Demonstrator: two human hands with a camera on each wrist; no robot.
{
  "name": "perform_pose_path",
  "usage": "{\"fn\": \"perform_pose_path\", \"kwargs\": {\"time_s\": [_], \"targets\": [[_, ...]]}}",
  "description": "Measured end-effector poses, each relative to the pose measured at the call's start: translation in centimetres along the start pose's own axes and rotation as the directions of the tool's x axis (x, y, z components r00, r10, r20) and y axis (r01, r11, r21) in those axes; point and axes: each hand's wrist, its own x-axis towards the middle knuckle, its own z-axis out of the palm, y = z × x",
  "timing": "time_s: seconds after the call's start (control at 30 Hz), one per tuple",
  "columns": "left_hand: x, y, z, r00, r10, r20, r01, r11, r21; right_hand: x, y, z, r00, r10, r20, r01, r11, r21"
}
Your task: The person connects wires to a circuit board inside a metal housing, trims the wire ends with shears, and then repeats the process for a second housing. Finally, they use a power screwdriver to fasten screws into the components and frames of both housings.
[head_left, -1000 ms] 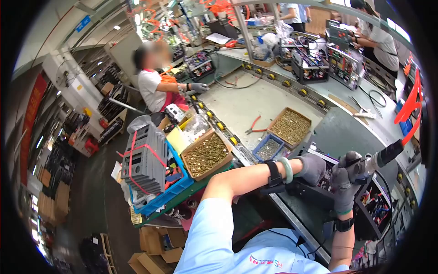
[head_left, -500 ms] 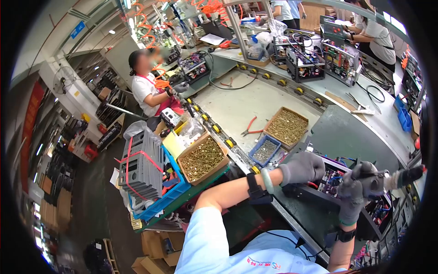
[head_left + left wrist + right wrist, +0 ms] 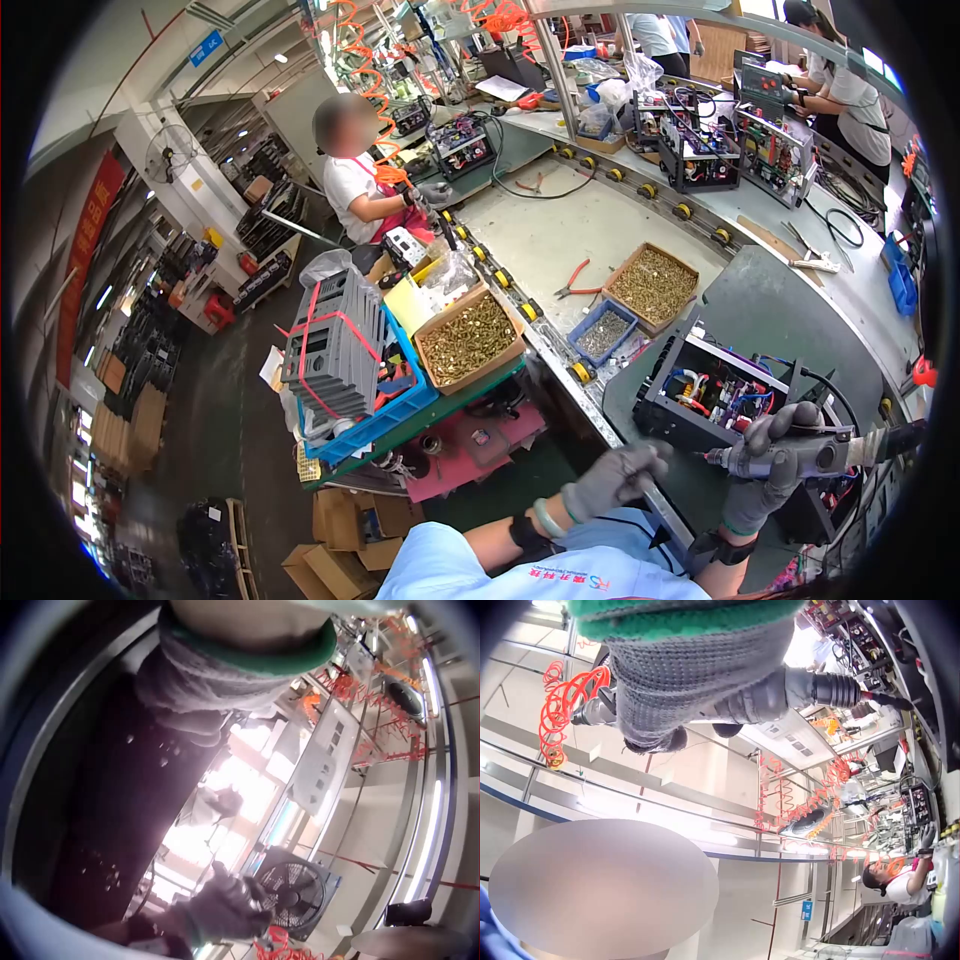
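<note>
I find the right hand (image 3: 762, 492) gripping a grey power driver (image 3: 822, 453), fingers wrapped round its body, the tip just beside an open chassis (image 3: 715, 385) of wired electronics on the dark bench surface (image 3: 775, 305). The left hand (image 3: 612, 480) is near the bench edge, apart from the chassis, fingers bent; I cannot tell whether it pinches anything.

"What's the grey tool (image 3: 825, 452) like?"
"Fat and round. It lies sideways in the right hand (image 3: 768, 470), and its thin tip points left in the head view."
"And the black box (image 3: 712, 388)?"
"It sits on the table (image 3: 765, 305), just beside the tool. The top is open, so red and blue wires show."
</note>
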Motion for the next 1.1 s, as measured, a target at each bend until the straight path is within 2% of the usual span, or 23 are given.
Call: {"fn": "perform_pose_path", "kwargs": {"time_s": [0.03,0.07,0.1,0.17,0.2,0.23,0.3,0.33,0.4,0.47,0.57,0.67,0.7,0.77,0.9,0.97,1.0,1.07,1.1], "targets": [[-0.2,-0.4,1.4,0.997,-0.019,0.072,0.014,0.998,0.068,-0.3,-0.2,0.1,0.999,0.042,-0.004,-0.042,0.999,0.013],[0.1,-1.0,2.4,0.990,-0.048,0.132,0.032,0.992,0.120,-0.6,-0.3,-0.2,1.000,0.022,0.008,-0.021,1.000,-0.015],[0.5,-1.4,3.2,0.990,-0.051,0.132,0.036,0.993,0.115,-0.9,-0.4,-0.5,1.000,0.025,0.006,-0.025,0.999,-0.021],[1.0,-1.9,4.3,0.954,-0.218,0.208,0.195,0.973,0.126,-1.4,-0.9,-1.0,0.997,-0.061,-0.037,0.058,0.996,-0.067],[1.0,-2.0,4.5,0.924,-0.228,0.306,0.195,0.971,0.136,-1.6,-1.2,-1.3,0.997,-0.062,-0.040,0.059,0.996,-0.073],[1.4,-2.5,4.3,0.921,-0.234,0.310,0.201,0.970,0.136,-1.8,-1.6,-1.7,0.996,-0.083,-0.045,0.078,0.993,-0.086],[2.1,-3.3,4.2,0.896,-0.225,0.383,0.114,0.950,0.291,-2.2,-2.4,-2.0,0.993,-0.105,-0.055,0.099,0.989,-0.107],[2.2,-3.8,4.2,0.893,-0.230,0.386,0.119,0.949,0.291,-2.4,-2.8,-2.0,0.990,-0.102,-0.102,0.091,0.990,-0.106],[2.2,-3.6,5.0,0.956,-0.140,0.257,0.060,0.953,0.296,-2.7,-3.2,-2.3,0.983,-0.103,-0.154,0.087,0.990,-0.111],[1.9,-2.6,5.1,0.954,-0.138,0.267,0.064,0.961,0.270,-2.8,-3.2,-3.2,0.983,-0.073,-0.167,0.056,0.993,-0.106],[1.9,-2.3,4.2,0.938,-0.160,0.309,0.092,0.971,0.222,-2.7,-3.3,-2.6,0.977,-0.110,-0.183,0.092,0.990,-0.103],[1.7,-2.4,4.1,0.932,-0.158,0.327,0.146,0.987,0.061,-2.6,-3.1,-2.8,0.977,-0.142,-0.157,0.130,0.988,-0.084],[1.7,-2.5,4.1,0.927,-0.171,0.335,0.156,0.985,0.072,-2.7,-3.2,-2.7,0.979,-0.140,-0.150,0.129,0.989,-0.078],[1.5,-2.7,4.3,0.902,-0.158,0.402,0.176,0.984,-0.007,-2.9,-3.4,-2.5,0.977,-0.143,-0.159,0.132,0.988,-0.079],[1.5,-2.7,5.8,0.906,-0.187,0.379,0.208,0.978,-0.014,-3.0,-4.0,-2.9,0.976,-0.151,-0.159,0.139,0.987,-0.085],[1.6,-3.1,6.7,0.965,-0.196,0.174,0.180,0.978,0.103,-3.0,-4.2,-3.4,0.974,-0.165,-0.154,0.152,0.984,-0.091],[1.6,-3.2,6.6,0.964,-0.200,0.175,0.184,0.977,0.105,-3.1,-4.3,-3.6,0.973,-0.175,-0.151,0.162,0.982,-0.093],[1.6,-3.5,5.8,0.945,-0.097,0.311,0.061,0.991,0.123,-3.1,-4.5,-3.1,0.968,-0.174,-0.183,0.158,0.982,-0.099],[1.8,-3.8,5.3,0.946,-0.101,0.309,0.065,0.990,0.126,-3.2,-4.5,-2.9,0.962,-0.172,-0.211,0.153,0.983,-0.103]]}}
